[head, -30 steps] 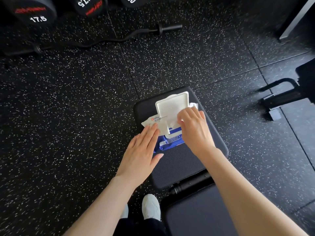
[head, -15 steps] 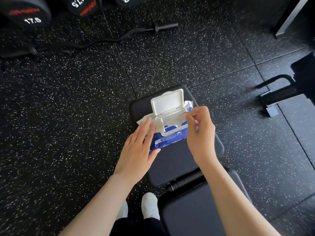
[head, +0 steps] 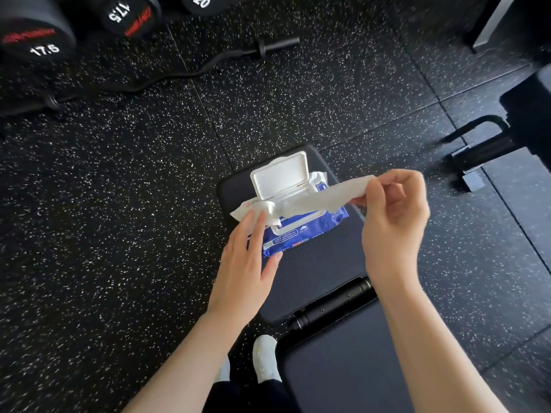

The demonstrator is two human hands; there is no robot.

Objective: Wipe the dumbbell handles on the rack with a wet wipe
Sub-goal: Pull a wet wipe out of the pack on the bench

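Right, pinch first, then outward.
R fingers: thumb + index of the right hand [head: 393, 222] are clamping the far-right end of the wet wipe [head: 328, 195]; the other fingers are curling loosely, not gripping.
L fingers: the left hand [head: 244, 263] is lying flat, fingers straight and together, tips pressing on the left end of the wipe pack [head: 298, 234]; nothing is being gripped, it's just pinning the pack down.
Wipe: it's stretching as a white band from the pack's opening up and right to the R pinch; long axis is running left-near to right-far. The left end is looking bunched at the opening; can't tell if it's fully free yet.
Pack: blue, sitting on the bench pad [head: 313, 278], lid [head: 280, 174] standing open toward the far side.
Dumbbells: dumbbell ends [head: 38, 43] marked 17.5 and 20 are showing at the far-left edge; handles and rack aren't in view.
Key relation: the handles are lying far and left of the R hand, across open floor [head: 119, 234], well apart. The L hand is sitting nearer that side, but the R hand is carrying the wipe.
Step, prob.: drawing the wipe out; wiping not begun.
Obstacle: a curl bar [head: 208, 64] is lying on the floor between bench and dumbbells.
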